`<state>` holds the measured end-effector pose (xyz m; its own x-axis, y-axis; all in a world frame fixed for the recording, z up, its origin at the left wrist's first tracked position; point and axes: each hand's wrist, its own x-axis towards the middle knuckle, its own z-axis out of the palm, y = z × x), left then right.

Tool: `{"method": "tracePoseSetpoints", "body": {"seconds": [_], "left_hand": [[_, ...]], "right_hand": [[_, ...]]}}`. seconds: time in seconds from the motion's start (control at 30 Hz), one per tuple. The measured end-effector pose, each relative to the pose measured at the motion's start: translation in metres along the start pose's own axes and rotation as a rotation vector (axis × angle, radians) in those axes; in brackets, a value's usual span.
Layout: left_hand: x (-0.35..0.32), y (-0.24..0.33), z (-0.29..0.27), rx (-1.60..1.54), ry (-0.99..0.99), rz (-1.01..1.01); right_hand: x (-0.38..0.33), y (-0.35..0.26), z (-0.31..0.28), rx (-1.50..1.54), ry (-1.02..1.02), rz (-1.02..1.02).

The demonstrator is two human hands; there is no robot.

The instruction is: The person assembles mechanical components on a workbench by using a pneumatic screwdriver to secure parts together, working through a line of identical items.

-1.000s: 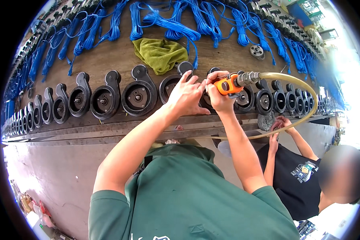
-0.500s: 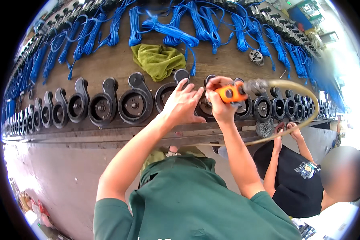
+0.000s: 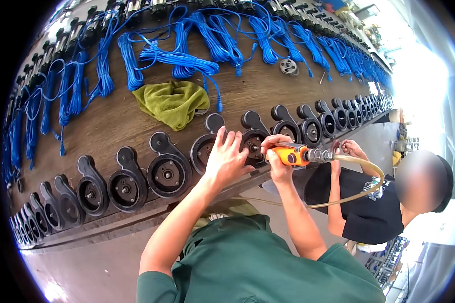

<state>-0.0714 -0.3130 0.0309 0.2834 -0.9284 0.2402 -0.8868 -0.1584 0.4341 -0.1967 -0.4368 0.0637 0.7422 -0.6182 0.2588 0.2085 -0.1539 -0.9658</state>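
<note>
My right hand [image 3: 279, 164] grips an orange air-powered tool [image 3: 290, 155], its fingers wrapped round the body. A metal coupling and a clear yellowish hose [image 3: 374, 187] run off the tool's right end. The tool's left end is close to the shaft of a black round housing [image 3: 252, 119] with a rounded arm; whether they touch I cannot tell. My left hand [image 3: 227, 159] is open, fingers spread, palm down, over the right side of the neighbouring black housing [image 3: 201, 154]. It partly hides that housing, and nothing shows held in it.
A long row of similar housings [image 3: 169, 174] lines the near table edge. Beyond are a green cloth [image 3: 172, 103], coiled blue cables [image 3: 131, 63] and a metal disc [image 3: 288, 67]. At right stands a co-worker in a black shirt [image 3: 359, 212], hands near the table edge.
The view has turned, so the row now slants up to the right. The tool has swung from tilted to nearly level, its tip toward a housing's shaft. My left hand stays spread beside it.
</note>
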Motion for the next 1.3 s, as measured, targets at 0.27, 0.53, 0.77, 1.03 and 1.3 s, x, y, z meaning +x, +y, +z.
{"method": "tracePoseSetpoints", "body": {"seconds": [0.27,0.53,0.77,1.03,1.3], "left_hand": [[0.007,0.003,-0.007,-0.037,0.016,-0.014],[0.066,0.051,0.0,-0.062,0.218,-0.157],[0.122,0.104,0.047,0.095,-0.024,-0.201],[0.14,0.101,0.049,0.08,-0.116,-0.253],[0.144,0.102,0.052,0.137,-0.145,-0.287]], "right_hand": [[0.002,0.01,-0.004,0.114,0.124,0.124],[0.056,-0.022,-0.114,0.151,0.161,-0.19],[0.069,-0.015,-0.176,0.326,0.206,-0.075],[0.055,-0.006,-0.189,0.217,0.148,0.01],[0.068,0.009,-0.157,0.29,0.103,0.004]]}}
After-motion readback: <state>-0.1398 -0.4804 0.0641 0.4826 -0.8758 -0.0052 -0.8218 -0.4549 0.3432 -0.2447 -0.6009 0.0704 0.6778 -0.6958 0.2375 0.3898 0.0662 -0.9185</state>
